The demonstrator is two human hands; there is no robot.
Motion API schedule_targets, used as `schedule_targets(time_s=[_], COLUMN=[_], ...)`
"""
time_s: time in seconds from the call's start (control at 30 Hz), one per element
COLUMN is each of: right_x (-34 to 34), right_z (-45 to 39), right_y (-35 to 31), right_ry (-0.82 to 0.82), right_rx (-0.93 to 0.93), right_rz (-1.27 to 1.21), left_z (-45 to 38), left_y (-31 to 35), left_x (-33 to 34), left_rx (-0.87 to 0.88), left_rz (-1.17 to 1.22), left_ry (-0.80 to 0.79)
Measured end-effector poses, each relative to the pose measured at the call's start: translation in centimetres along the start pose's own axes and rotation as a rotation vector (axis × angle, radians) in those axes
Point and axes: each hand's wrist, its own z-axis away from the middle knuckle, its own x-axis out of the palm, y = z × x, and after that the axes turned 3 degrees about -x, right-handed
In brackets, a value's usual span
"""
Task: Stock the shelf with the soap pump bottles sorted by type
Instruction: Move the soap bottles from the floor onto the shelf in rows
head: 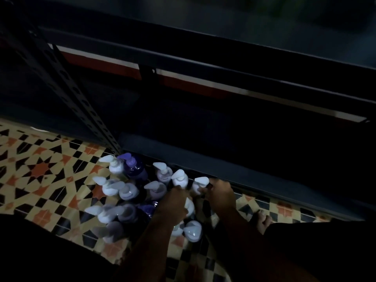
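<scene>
Down on the patterned tile floor (pixel 46 169), a cluster of soap pump bottles (pixel 130 192) stands upright just beside the dark metal shelf (pixel 203 163); most have pale pump heads, one is purple (pixel 135 167). Left hand (pixel 175 202) and right hand (pixel 220 195) each have fingers curled round a bottle. Dim light hides the shelf interior.

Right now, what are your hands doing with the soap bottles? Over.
Left hand grips one white-pump bottle. Right hand grips another. Other bottles cluster on tiled floor. Shelf dark.
</scene>
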Motion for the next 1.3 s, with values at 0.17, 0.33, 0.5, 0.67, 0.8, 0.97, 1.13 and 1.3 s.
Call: schedule_targets(time_s=[0.17,0.33,0.5,0.67,0.8,0.97,1.13,1.3], right_x=[-1.1,-4.9,-9.1,-11.6,-11.8,-10.6,-9.2,-9.7], right_z=[2.5,4.7,6.8,9.0,10.9,12.3,12.7,14.0], right_y=[2.6,2.4,1.4,-0.1,-1.2,-1.6,-1.4,-1.4], right_ry=[0.156,0.175,0.162,0.115,0.1,0.104,0.031,0.074], right_rx=[-0.129,-0.185,-0.257,-0.232,-0.119,-0.041,0.01,-0.08], right_rz=[-0.316,-0.587,-0.831,-0.952,-1.057,-1.071,-1.019,-0.849], left_z=[1.4,3.5,5.3,7.7,9.3,11.1,12.0,12.1], left_y=[-0.7,0.4,1.3,3.7,5.3,6.5,6.1,6.3], left_x=[-1.9,-5.5,-7.4,-8.3,-8.2,-8.2,-7.9,-7.4], left_rx=[0.007,0.154,0.138,0.076,0.016,0.04,0.039,0.01], left_rz=[0.241,0.454,0.842,1.058,1.122,1.086,0.989,0.89], left_ry=[0.152,0.34,0.371,0.332,0.348,0.319,0.274,0.3])
